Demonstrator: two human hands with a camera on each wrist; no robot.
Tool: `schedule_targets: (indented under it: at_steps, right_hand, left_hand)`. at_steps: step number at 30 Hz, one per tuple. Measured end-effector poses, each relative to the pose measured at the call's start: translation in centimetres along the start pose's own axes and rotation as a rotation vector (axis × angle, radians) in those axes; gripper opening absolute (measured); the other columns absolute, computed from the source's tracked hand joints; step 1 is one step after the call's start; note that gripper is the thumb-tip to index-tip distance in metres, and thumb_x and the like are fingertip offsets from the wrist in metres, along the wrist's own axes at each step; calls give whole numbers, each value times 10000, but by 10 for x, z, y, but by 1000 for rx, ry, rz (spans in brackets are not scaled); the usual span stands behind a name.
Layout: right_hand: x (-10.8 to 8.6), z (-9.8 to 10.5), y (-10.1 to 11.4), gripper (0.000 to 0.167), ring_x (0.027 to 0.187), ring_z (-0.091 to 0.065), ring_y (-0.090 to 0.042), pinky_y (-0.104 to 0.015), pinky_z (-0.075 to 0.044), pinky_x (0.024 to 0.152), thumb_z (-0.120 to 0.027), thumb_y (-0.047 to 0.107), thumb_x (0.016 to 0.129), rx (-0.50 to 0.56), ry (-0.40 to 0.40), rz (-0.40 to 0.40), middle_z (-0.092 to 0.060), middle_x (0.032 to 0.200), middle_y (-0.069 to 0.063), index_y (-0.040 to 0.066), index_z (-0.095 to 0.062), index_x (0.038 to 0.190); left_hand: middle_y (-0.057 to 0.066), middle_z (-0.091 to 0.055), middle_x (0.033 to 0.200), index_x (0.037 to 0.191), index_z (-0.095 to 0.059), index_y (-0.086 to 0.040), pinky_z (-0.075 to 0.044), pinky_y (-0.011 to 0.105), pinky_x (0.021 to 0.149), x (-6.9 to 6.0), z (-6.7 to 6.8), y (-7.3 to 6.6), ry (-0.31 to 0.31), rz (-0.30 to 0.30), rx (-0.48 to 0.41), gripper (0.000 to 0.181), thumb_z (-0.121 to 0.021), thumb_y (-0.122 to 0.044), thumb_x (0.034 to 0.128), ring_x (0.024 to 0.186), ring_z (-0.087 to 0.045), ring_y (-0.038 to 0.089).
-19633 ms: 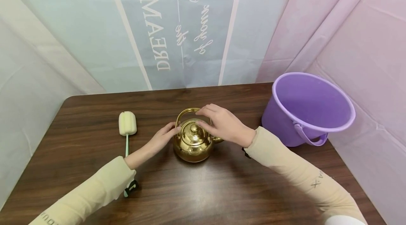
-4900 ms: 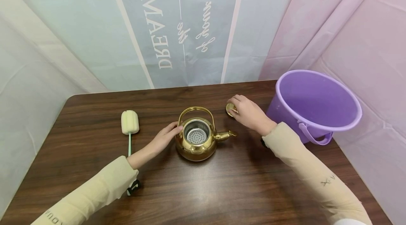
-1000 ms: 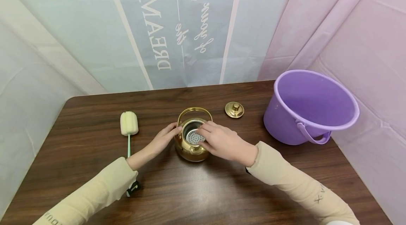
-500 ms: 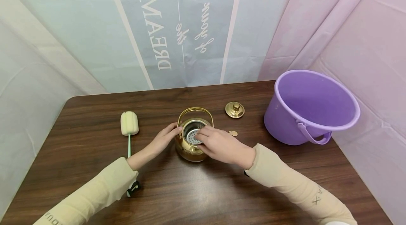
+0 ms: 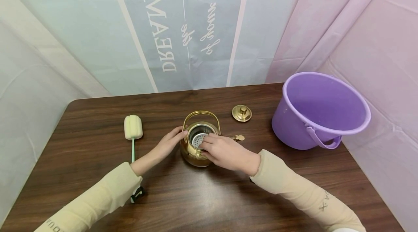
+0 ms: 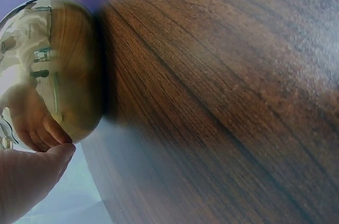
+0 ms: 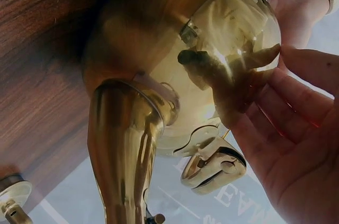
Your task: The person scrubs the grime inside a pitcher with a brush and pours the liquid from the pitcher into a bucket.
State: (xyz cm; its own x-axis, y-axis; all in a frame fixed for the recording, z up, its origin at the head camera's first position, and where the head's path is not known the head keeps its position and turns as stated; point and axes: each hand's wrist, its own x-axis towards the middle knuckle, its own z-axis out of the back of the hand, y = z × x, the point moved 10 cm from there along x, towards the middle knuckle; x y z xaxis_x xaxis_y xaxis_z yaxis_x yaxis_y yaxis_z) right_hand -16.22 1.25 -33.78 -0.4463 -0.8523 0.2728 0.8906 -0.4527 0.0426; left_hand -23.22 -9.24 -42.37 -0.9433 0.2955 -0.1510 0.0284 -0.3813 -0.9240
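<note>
A shiny gold teapot (image 5: 195, 156) stands upright on the table, its arched handle (image 5: 201, 112) raised. Inside its uncovered mouth sits a perforated metal strainer (image 5: 197, 140). My left hand (image 5: 166, 145) rests against the pot's left side, by the foot of the handle. At the right front of the mouth, my right hand (image 5: 226, 152) curls its fingers over the rim into the strainer, thumb near the outside, pinching the edge; the fingertips are partly hidden. In the right wrist view the spout (image 7: 124, 150) shows below this hand. The gold lid (image 5: 242, 113) lies knob up behind the spout.
On the right stands a purple bucket (image 5: 290, 126) with its handle hanging down. A sponge brush (image 5: 133, 127) with a pale green stick lies at the left, partly under my left forearm. A printed cloth backdrop (image 5: 209, 72) rises behind the brown table (image 5: 209, 203).
Earlier the lid was on the pot; my right hand set it down at the back right, then returned to the mouth. In the last second its fingers shifted slightly toward the front rim.
</note>
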Motion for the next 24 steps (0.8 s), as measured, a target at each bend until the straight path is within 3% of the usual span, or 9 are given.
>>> schedule_targets:
  at_steps: [5, 24]
  right_hand:
    - [0, 0, 1, 71, 809, -533, -112, -237, -460, 747, -627, 137, 846, -8, -2, 4, -586, 830, 25, 90, -644, 896]
    - [3, 1, 0, 61, 794, -560, -112, -239, -473, 718, -643, 128, 832, 23, 21, -12, -592, 814, 15, 88, -651, 878]
  left_hand:
    - [180, -461, 1323, 1309, -435, 7, -260, 456, 1032, 0, 0, -1, 5, -4, 4, 485, -414, -310, 942, 1254, -375, 293]
    - [166, -474, 1313, 1304, -445, -10, -279, 452, 1019, 0, 0, 0, 4, 3, 5, 481, -422, -319, 936, 1237, -394, 284]
